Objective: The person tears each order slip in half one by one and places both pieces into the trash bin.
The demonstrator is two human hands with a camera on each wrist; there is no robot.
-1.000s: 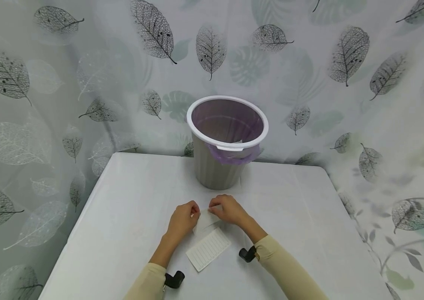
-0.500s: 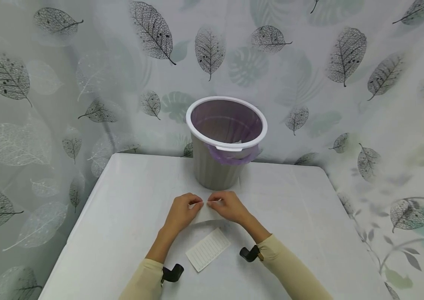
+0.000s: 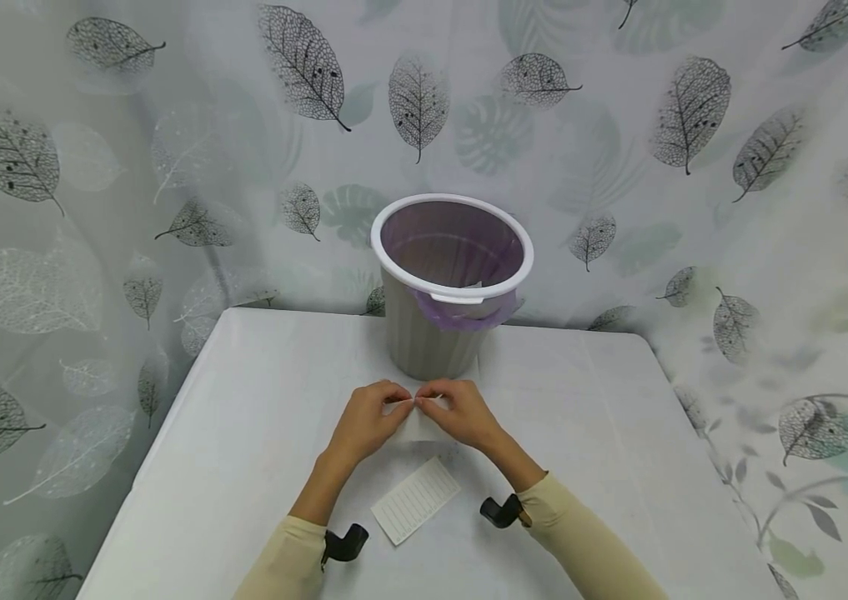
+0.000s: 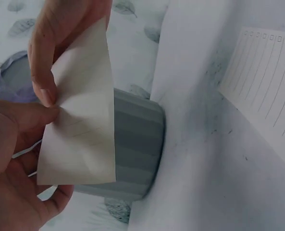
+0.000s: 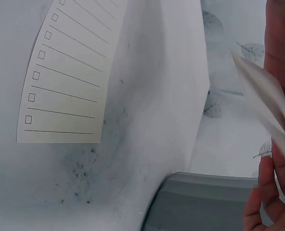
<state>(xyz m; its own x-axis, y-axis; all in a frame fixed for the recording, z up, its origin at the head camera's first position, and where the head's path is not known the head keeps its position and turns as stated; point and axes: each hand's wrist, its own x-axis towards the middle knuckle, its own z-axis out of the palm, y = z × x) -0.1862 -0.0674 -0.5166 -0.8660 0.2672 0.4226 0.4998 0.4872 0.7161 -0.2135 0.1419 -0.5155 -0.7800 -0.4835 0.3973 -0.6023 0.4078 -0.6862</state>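
Note:
In the head view, my left hand (image 3: 362, 423) and right hand (image 3: 466, 414) meet fingertip to fingertip, just in front of the bin. Between them they pinch one slip of paper (image 4: 87, 115) by its edge, held up off the table. The left wrist view shows its broad face with faint lines, thumb and fingers of both hands along one edge. Closer to the person, a checklist sheet (image 3: 415, 500) with ruled lines and small boxes lies flat on the table, touched by neither hand.
A grey waste bin (image 3: 424, 333) with a white rim and purple liner stands at the table's back edge, something pale inside. Small dark specks (image 5: 80, 173) dot the white tablecloth (image 3: 581, 467). A leaf-patterned curtain (image 3: 243, 150) hangs behind. Both wrists wear black camera mounts (image 3: 346, 543).
Both hands have moved away from the person and come together at the fingertips. The pinched slip has risen from beside the checklist sheet, which has stayed where it was.

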